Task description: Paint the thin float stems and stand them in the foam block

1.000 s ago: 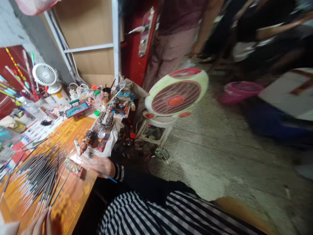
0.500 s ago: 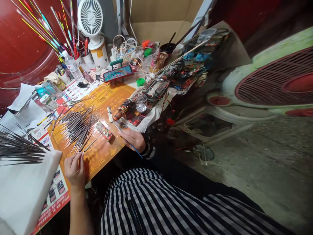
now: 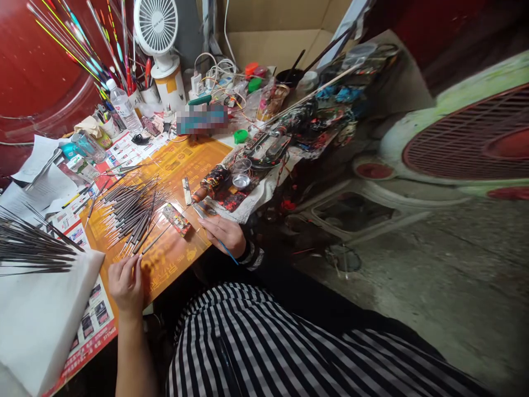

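While a person in a black-and-white striped top (image 3: 248,342) is working over an orange printed tabletop (image 3: 177,160), the right hand (image 3: 221,234) is pinching a thin blue-shafted brush (image 3: 227,252) between thumb and fingers, its fine tip pointing far and left, just right of a small paint-daubed block (image 3: 176,219). The left hand (image 3: 126,284) is hovering at the near edge of the tabletop, its fingers curled together just beside the near end of a fanned pile of slender dark tapered sticks (image 3: 132,218); whether those fingers are pinching a stick, nobody could tell from this view. More dark sticks (image 3: 33,253) are lying across the top of a white foam board (image 3: 41,320) at the left.

Beyond the right hand, a paint-spattered cylindrical holder (image 3: 214,182) and a small clear glass cup (image 3: 242,165) are sitting on a stained white cloth (image 3: 252,201). Farther back, a white desk fan (image 3: 156,27) is standing beside a clear plastic water bottle (image 3: 122,107) and a bunch of long striped floats (image 3: 78,49) leaning out of a pot. To the right, a large green-and-red fan (image 3: 467,138) is facing the tabletop above a concrete floor (image 3: 433,292).
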Demonstrator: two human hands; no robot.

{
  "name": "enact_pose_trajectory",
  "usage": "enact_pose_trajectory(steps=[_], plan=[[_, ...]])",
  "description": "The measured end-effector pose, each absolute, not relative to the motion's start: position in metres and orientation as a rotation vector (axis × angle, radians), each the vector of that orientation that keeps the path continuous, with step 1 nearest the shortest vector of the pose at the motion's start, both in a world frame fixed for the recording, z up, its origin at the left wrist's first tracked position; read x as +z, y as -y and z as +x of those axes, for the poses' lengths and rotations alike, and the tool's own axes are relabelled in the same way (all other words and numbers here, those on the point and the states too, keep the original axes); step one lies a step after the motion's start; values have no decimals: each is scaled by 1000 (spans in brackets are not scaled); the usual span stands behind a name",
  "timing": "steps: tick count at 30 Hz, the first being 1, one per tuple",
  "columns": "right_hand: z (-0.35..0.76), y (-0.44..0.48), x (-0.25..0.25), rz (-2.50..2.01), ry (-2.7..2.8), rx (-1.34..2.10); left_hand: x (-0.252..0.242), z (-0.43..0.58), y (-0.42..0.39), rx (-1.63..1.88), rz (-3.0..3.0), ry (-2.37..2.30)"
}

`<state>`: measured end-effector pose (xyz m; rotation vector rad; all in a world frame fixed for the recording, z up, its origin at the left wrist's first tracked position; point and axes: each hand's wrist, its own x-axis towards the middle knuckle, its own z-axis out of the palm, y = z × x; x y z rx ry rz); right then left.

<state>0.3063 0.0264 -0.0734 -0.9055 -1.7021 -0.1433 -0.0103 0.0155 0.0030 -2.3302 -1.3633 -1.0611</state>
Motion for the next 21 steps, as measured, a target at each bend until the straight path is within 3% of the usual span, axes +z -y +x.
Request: enact_pose_trajectory(steps=[21], plan=[[305,-27,-62,-894,1719,-249,3,-10,-15,-1058,-2342,1399]])
